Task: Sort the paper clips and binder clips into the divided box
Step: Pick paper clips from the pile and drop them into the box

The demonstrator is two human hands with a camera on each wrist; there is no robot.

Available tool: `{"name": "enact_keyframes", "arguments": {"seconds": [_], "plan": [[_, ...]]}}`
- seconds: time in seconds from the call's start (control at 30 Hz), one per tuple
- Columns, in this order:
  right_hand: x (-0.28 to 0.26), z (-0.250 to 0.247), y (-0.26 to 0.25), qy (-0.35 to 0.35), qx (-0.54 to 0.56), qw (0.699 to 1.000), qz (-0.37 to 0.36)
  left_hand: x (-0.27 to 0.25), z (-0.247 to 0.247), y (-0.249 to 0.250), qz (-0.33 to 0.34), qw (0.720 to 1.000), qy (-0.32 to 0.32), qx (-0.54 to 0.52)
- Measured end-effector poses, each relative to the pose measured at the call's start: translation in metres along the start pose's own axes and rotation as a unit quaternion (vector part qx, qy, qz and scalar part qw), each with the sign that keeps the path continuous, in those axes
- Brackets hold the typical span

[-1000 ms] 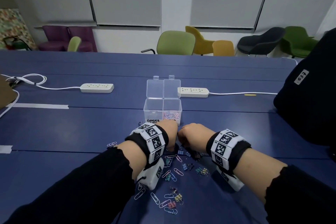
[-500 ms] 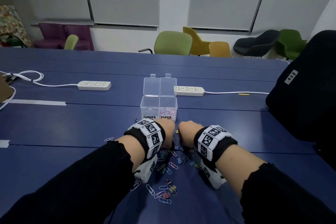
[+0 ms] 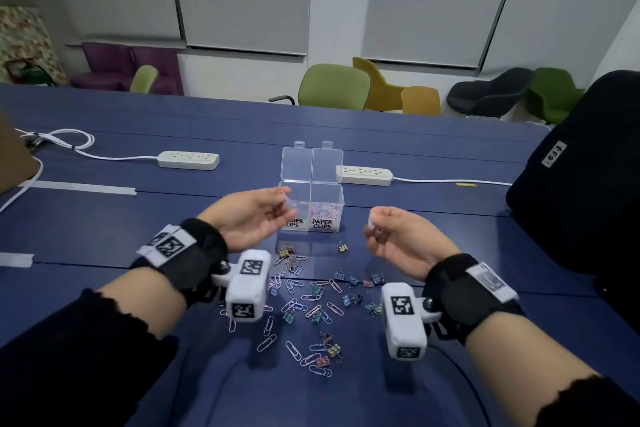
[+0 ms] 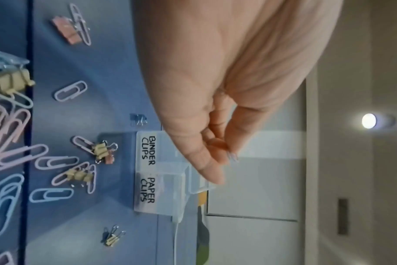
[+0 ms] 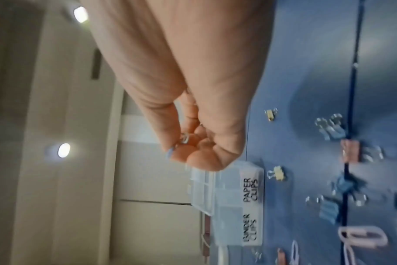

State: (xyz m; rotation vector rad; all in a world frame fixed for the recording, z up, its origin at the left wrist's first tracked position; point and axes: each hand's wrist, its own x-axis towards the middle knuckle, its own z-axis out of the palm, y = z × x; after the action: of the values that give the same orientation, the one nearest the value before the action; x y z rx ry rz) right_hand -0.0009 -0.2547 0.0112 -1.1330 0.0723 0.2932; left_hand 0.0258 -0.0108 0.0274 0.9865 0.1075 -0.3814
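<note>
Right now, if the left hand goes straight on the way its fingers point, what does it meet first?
Probably the divided box: the left hand points at its binder-clip side, fingertips near the rim. Depth is unclear, so it could pass just above.

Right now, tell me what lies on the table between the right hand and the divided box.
In the head view, one yellow binder clip lies on the blue table between the right hand and the divided box; otherwise that stretch is bare.

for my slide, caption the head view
Both hands raised near the clear divided box, loose clips scattered below.
</note>
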Motion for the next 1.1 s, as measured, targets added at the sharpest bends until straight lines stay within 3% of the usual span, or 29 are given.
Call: {"name": "enact_keyframes", "arguments": {"seconds": [0.1,0.17,0.27,0.33,0.37,0.4,0.47,0.5,0.53,0.6,0.67,0.77,0.97,1.1], "plan": [[-0.007,0.003,0.002,0.002,0.181,0.983,0.001,-0.007,-0.01,0.007,-0.022,0.993,0.034,-0.107],[-0.01,0.013,0.004,-0.007,0.188,0.982,0.018,-0.011,-0.013,0.005,-0.045,0.989,0.035,-0.134],[-0.008,0.027,0.011,-0.005,0.066,0.995,0.076,-0.012,-0.014,-0.003,-0.097,0.994,0.032,-0.044],[-0.005,0.033,0.015,0.011,-0.148,0.986,0.073,-0.009,-0.016,-0.012,-0.107,0.984,0.029,0.137],[-0.004,0.036,0.017,0.014,-0.296,0.953,0.058,-0.008,-0.017,-0.016,-0.087,0.959,0.024,0.267],[-0.002,0.037,0.019,0.008,-0.448,0.893,0.041,-0.009,-0.018,-0.019,-0.054,0.907,0.011,0.417],[0.001,0.04,0.024,-0.024,-0.677,0.736,0.011,-0.011,-0.018,-0.026,0.018,0.744,-0.026,0.667],[0.003,0.041,0.026,-0.039,-0.741,0.67,0.008,-0.012,-0.016,-0.028,0.04,0.678,-0.049,0.732],[0.004,0.043,0.029,-0.048,-0.78,0.624,0.014,-0.013,-0.015,-0.029,0.048,0.635,-0.066,0.768],[0.004,0.045,0.033,-0.053,-0.816,0.575,0.031,-0.013,-0.012,-0.031,0.05,0.585,-0.083,0.805],[0.004,0.046,0.035,-0.071,-0.831,0.55,0.043,-0.01,-0.01,-0.034,0.051,0.551,-0.095,0.827],[0.004,0.045,0.036,-0.09,-0.842,0.531,0.028,-0.005,-0.008,-0.038,0.048,0.529,-0.11,0.84],[0.005,0.044,0.043,-0.117,-0.839,0.532,-0.015,-0.003,0.0,-0.041,0.037,0.535,-0.112,0.837],[0.008,0.045,0.046,-0.121,-0.844,0.522,-0.022,-0.001,0.004,-0.041,0.036,0.52,-0.11,0.847]]}}
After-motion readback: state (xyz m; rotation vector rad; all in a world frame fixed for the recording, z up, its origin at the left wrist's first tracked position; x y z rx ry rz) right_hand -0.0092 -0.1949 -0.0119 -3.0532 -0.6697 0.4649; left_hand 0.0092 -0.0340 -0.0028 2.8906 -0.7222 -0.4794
